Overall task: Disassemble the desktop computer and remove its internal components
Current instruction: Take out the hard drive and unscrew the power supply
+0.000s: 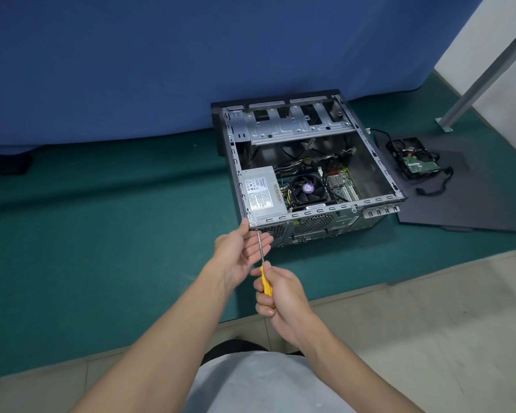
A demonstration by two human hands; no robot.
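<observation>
An open desktop computer case (379, 162) lies on its side on a green mat, its inside facing up. Inside I see a grey power supply (261, 192) at the near left, a black CPU fan (307, 189) and the motherboard (340, 180). My right hand (280, 293) grips the yellow handle of a screwdriver (265, 281). Its metal shaft points up to the case's near left rear corner. My left hand (239, 254) is open, its fingers resting along the shaft and its thumb touching the case corner.
A dark side panel (474, 204) lies flat right of the case, with a removed hard drive (414, 162) and black cables on it. A blue cloth (161, 61) hangs behind. A grey metal leg (471, 84) slants at the far right. Tiled floor lies beyond the mat's near edge.
</observation>
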